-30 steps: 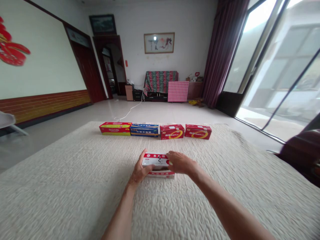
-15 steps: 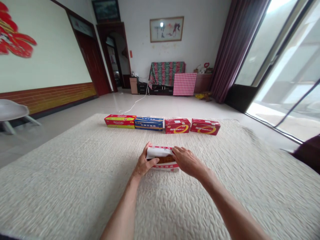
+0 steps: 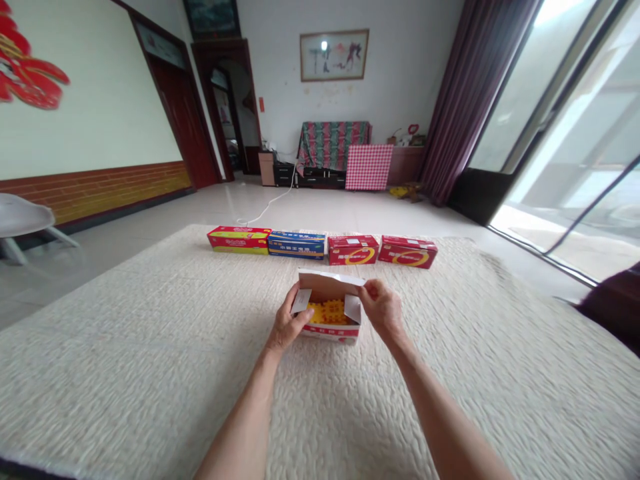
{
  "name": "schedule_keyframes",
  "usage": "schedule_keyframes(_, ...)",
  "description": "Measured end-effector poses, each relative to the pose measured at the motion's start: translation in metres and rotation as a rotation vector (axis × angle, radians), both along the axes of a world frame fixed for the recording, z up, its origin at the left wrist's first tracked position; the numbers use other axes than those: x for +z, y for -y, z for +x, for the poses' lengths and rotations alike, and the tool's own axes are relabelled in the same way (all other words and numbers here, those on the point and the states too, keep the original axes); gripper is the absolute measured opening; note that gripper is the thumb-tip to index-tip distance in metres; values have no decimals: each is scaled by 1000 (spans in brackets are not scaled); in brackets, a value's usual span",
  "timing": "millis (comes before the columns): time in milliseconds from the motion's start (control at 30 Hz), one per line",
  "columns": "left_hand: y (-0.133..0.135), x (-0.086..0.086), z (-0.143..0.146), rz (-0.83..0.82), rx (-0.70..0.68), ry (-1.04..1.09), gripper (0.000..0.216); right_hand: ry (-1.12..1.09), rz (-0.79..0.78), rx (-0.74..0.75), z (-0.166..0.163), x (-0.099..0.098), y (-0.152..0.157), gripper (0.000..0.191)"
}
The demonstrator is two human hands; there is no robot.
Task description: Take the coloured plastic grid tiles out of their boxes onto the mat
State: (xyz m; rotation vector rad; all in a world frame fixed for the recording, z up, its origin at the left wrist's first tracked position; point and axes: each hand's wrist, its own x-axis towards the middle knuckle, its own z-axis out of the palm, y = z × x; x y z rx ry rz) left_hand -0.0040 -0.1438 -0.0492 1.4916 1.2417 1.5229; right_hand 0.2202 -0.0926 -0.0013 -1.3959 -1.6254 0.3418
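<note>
In front of me on the quilted cover stands a small red and white cardboard box [image 3: 331, 335] with its lid flap [image 3: 332, 283] raised. Yellow notched pieces [image 3: 327, 311] lie inside it, and white side flaps stick up at both ends. My left hand [image 3: 289, 321] grips the box's left end, thumb over the near rim. The fingers of my right hand [image 3: 382, 305] pinch the right corner of the raised lid.
Beyond the box, a red and yellow carton [image 3: 239, 241], a blue carton [image 3: 296, 247] and two red cartons [image 3: 353, 251] stand in a row on the cream quilted cover [image 3: 150, 347]. A white chair [image 3: 25, 217] is at the left.
The lid has swung up and away from me, baring the yellow pieces inside. My right hand has lifted with the lid's corner, while my left hand stays at the box's left end.
</note>
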Motion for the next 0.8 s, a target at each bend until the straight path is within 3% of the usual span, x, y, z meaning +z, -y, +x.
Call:
schedule_keyframes(133,-1,3,1,-10,44,4,62,15,136,233,-11,-12,13,28)
schedule_keyframes(267,-4,2,1,10,81,73,57,68,131,296,-14,-23,14,46)
schedule_keyframes(400,-9,-5,-1,-8,82,254,57,46,171,329,-13,-34,13,48)
schedule_keyframes(600,-18,-19,-8,-52,201,376,66,-193,351,175,-16,-41,21,30)
schedule_keyframes(800,-16,-19,-14,77,412,-2,52,-310,377,-12,-3,-53,15,22)
